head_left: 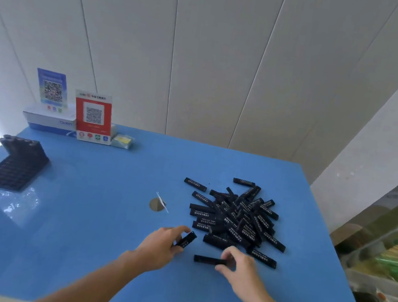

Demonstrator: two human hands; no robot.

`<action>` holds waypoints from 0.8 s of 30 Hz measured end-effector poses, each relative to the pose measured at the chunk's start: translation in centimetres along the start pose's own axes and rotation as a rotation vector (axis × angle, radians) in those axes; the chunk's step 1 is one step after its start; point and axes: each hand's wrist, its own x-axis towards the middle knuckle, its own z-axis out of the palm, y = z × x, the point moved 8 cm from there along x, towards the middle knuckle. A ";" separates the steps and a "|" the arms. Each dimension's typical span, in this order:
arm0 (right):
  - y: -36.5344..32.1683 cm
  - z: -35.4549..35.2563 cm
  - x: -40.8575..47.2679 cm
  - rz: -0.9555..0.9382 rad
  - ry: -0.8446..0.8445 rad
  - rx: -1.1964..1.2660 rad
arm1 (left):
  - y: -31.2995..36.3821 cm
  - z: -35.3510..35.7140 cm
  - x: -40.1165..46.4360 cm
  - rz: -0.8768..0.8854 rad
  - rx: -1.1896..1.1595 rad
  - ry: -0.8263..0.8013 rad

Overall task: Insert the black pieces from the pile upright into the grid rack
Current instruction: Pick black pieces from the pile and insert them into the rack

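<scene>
Beside the pile [237, 217], one black piece [186, 240] is gripped by the left hand [161, 245] and another piece [207, 259] is pinched by the right hand [240, 269], seemingly for carrying to the distant grid rack [15, 166].

table layout: pile right of centre, rack far left, signs at the back.

the pile of pieces [236, 220] is lying on the table [103, 240], right of centre. the grid rack [15, 166] is sitting well apart at the left edge, a few pieces standing in its far row. two sign stands [92, 116] and a box [48, 122] are standing behind it, against the wall. both hands are working at the pile's near edge, the left hand [161, 245] left of the right hand [240, 269].
</scene>
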 end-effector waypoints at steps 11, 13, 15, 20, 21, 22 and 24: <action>-13.7 2.5 6.2 -0.170 0.077 0.225 | -9.4 -11.1 -3.8 -0.023 -0.102 0.119; -17.0 4.1 7.3 -0.196 0.065 0.187 | -11.7 -13.4 -4.8 -0.028 -0.106 0.134; -20.0 6.0 8.3 -0.200 0.054 0.153 | -14.3 -15.8 -6.1 -0.044 -0.130 0.149; -27.7 10.7 10.5 -0.246 0.074 0.108 | -20.5 -21.4 -8.8 -0.043 -0.147 0.200; -29.2 11.6 10.9 -0.257 0.080 0.104 | -21.7 -22.5 -9.3 -0.036 -0.151 0.210; -30.7 12.6 11.3 -0.268 0.081 0.107 | -22.9 -23.4 -9.7 -0.031 -0.161 0.220; -33.6 14.4 12.1 -0.294 0.086 0.111 | -25.5 -25.3 -10.7 -0.034 -0.187 0.247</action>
